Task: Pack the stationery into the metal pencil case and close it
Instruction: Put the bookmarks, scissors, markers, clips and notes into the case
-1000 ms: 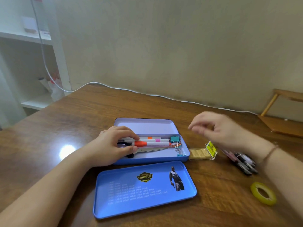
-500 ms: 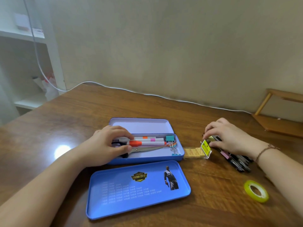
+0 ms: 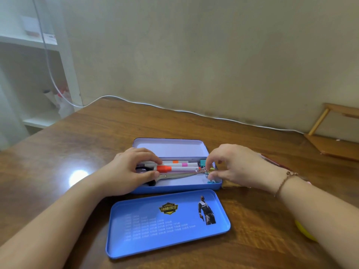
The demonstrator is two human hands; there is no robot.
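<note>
The open blue metal pencil case [image 3: 175,188] lies mid-table, with its loose lid [image 3: 169,222] in front of it, inside up. Inside the case are white markers [image 3: 182,168] with orange and pink bands, scissors [image 3: 174,176] and coloured binder clips [image 3: 203,163]. My left hand [image 3: 128,171] grips the markers at the case's left end, thumb on the scissors. My right hand [image 3: 235,167] hovers over the case's right end. Its thumb and forefinger pinch a small yellow-green piece [image 3: 212,168] beside the clips. I cannot tell what the piece is.
A tan pack [image 3: 230,185] lies on the table under my right wrist. Pens [image 3: 272,161] peek out behind that hand. A yellow tape roll [image 3: 305,231] shows at my right forearm. A white cable [image 3: 136,102] runs along the wall. A wooden stand [image 3: 334,144] sits far right.
My right hand left the pens and tan pack on the right and moved left to the case's right end. My left hand stayed on the markers.
</note>
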